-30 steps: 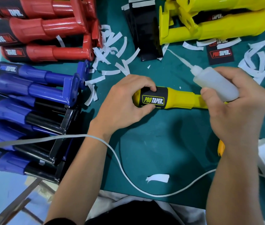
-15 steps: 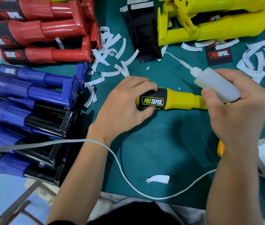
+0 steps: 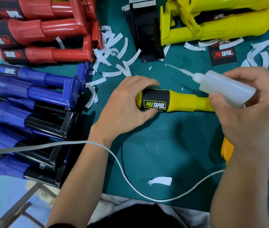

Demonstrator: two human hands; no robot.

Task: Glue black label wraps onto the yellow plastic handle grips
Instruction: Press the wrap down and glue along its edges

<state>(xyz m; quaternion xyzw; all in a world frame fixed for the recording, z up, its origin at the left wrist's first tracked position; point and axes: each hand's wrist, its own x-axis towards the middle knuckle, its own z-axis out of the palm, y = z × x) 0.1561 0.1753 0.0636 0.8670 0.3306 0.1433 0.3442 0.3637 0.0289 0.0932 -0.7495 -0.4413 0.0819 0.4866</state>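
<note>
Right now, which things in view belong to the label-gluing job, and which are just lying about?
Job in hand: yellow grip, its black label wrap, left hand holding the grip, right hand holding the glue bottle.
Lying about: red grips, blue grips, white paper strips, white cable.

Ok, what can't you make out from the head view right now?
Head view only:
- Seam of the black label wrap: only its upper face shows, and the left hand curls round the rest.
- Right end of the yellow handle grip: covered by the right hand.
- Level in the glue bottle: the right hand covers much of it.
- Orange object: mostly under the right wrist.
</note>
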